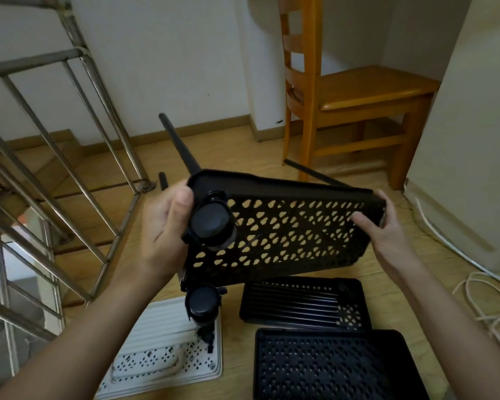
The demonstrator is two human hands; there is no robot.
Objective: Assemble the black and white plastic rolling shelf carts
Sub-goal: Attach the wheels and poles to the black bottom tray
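1. Metal stair railing [55, 140]: far L, slanted bars, steps beyond.
2. White shelf tray [145, 362]: flat on wood floor, bottom L of centre, perforated base; contents too blurred to tell.
3. Left hand [162, 226]: grips L end of held tray, thumb laid over the corner just beside upper caster, fingers wrapped behind the rim.
4. Black shelf tray [286, 226]: task item, held in the air at mid-frame betw. both hands, underside toward camera, tilted, R end higher.
5. Upper caster [210, 223]: black, fitted at tray's near L corner.
6. Lower caster [204, 304]: black, at bottom L corner, hanging over the white tray.
7. Black poles: one [179, 142] juts from top L corner away from camera; another [315, 174] shows behind the top edge.
8. Black tray w/ rods [300, 301]: on floor under held tray, long black rods lying in it.
9. Second black tray [329, 368]: on floor, just in front of item 8.
10. Wooden chair [358, 93]: behind, R of centre.
11. Right hand [387, 226]: holds R end of tray, thumb on underside, fingers over far edge.
12. White cord [488, 307]: loose loops, floor, far R.
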